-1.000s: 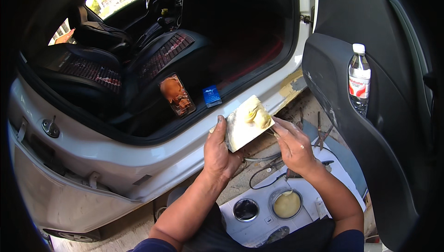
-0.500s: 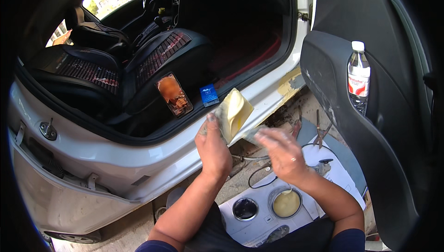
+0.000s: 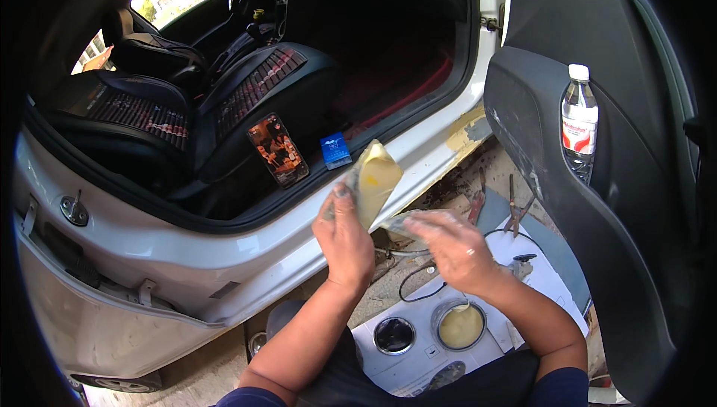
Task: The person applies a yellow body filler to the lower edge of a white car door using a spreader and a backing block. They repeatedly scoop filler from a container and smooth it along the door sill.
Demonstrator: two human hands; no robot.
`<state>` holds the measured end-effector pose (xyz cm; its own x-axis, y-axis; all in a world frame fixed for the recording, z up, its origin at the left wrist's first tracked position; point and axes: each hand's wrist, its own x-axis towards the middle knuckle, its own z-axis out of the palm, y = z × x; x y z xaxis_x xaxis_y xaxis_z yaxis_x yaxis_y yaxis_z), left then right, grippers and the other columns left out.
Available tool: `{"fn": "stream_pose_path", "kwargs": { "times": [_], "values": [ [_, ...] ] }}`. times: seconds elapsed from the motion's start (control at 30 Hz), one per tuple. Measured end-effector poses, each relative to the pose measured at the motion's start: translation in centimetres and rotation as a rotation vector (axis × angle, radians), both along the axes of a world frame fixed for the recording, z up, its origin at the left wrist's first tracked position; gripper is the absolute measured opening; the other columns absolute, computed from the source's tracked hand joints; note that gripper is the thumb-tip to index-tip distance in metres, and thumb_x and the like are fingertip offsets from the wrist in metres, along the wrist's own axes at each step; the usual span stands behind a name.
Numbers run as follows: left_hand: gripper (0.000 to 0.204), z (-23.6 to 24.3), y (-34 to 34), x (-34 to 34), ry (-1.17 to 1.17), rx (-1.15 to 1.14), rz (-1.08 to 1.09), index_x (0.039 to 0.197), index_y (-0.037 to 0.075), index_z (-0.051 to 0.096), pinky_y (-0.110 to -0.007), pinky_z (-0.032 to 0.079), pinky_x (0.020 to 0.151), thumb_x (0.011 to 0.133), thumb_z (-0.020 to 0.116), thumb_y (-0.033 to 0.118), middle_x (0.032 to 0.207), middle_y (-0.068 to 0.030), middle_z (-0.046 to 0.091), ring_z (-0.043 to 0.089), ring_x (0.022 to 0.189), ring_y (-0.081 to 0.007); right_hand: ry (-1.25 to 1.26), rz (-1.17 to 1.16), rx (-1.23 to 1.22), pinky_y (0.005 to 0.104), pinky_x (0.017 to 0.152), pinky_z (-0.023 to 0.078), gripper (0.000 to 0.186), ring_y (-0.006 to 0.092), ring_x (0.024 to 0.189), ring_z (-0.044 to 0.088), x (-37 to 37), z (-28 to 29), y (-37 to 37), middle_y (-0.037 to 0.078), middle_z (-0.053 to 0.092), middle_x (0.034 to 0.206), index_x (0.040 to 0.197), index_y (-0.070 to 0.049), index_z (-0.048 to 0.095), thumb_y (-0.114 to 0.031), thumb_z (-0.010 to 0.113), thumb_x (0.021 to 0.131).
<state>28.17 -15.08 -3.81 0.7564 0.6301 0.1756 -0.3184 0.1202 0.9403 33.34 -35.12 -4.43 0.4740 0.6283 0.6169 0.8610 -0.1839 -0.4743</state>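
Observation:
My left hand (image 3: pixel 345 231) is closed round the lower edge of a flat putty board (image 3: pixel 377 187) smeared with pale yellow filler, with a small streak of deeper yellow on it. Close beside it on the right, my right hand (image 3: pixel 454 249) grips a thin greyish putty spreader (image 3: pixel 394 223), its tip near the board's lower edge. Both hands are above the white door sill (image 3: pixel 418 160) of a car. Below my right hand, an open tin of pale yellow filler (image 3: pixel 461 326) sits on a white sheet, next to a round dark-filled lid or tin (image 3: pixel 394 336).
A phone (image 3: pixel 278 150) and a blue packet (image 3: pixel 336 151) rest at the sill beside the seat. The open black door (image 3: pixel 545 123) holds a clear bottle (image 3: pixel 579 119) on the right. Pliers (image 3: pixel 514 213) and a thin black cable (image 3: pixel 418 280) lie below the sill.
The spreader and my right hand have shifted slightly left and down toward the board. The thick fold of filler on the board now looks flatter and smoother.

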Motion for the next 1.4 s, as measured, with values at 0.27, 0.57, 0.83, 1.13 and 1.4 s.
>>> {"fn": "stream_pose_path", "kwargs": {
  "times": [0.27,0.57,0.83,1.13,1.4],
  "values": [
    [0.042,-0.2,-1.8,-0.6,0.121,-0.713,-0.368,0.137,0.001,0.061,-0.046,0.060,0.106,0.116,0.055,0.036,0.129,-0.0135,0.074,0.075,0.116,-0.0267,0.724,-0.099,0.655,0.0265,0.097,0.054,0.041,0.0128,0.115,0.066,1.0,1.9,-1.5,0.013,0.070,0.136,0.153,0.006,0.056,-0.008,0.050,0.116],
    [0.044,-0.6,-0.5,0.1,0.072,-0.851,-0.336,0.139,0.001,0.060,-0.045,0.057,0.112,0.117,0.049,0.039,0.131,-0.0150,0.074,0.073,0.121,-0.0283,-0.008,-0.116,-0.002,0.0453,0.103,0.058,0.052,0.0427,0.122,0.070,2.4,0.1,-1.9,0.023,0.071,0.136,0.149,-0.002,0.064,0.007,0.064,0.098],
    [0.047,-1.1,-1.5,-0.4,0.023,-0.638,-0.328,0.135,-0.002,0.062,-0.047,0.061,0.104,0.118,0.050,0.040,0.130,-0.0161,0.072,0.074,0.116,-0.0276,-0.362,-0.242,-0.128,0.0549,0.112,0.052,0.048,0.0425,0.131,0.060,0.3,1.5,0.6,0.020,0.063,0.145,0.133,-0.014,0.079,0.002,0.069,0.089],
    [0.053,0.3,0.2,-0.1,0.031,-0.203,-0.136,0.128,-0.008,0.069,-0.033,0.056,0.095,0.119,0.050,0.040,0.118,-0.0130,0.075,0.069,0.103,-0.0166,-0.031,-0.110,0.064,0.0468,0.101,0.057,0.044,0.0402,0.115,0.072,0.3,1.6,-0.6,0.022,0.073,0.129,0.140,0.001,0.068,0.008,0.063,0.097],
    [0.042,-1.2,-1.7,-1.7,0.079,0.459,-0.089,0.141,0.000,0.069,-0.036,0.055,0.090,0.118,0.053,0.031,0.109,-0.0202,0.075,0.073,0.099,-0.0278,0.029,-0.073,0.059,0.0471,0.103,0.057,0.045,0.0419,0.118,0.070,-1.2,0.2,1.2,0.022,0.071,0.130,0.137,0.003,0.069,0.011,0.062,0.094]
  ]
}}
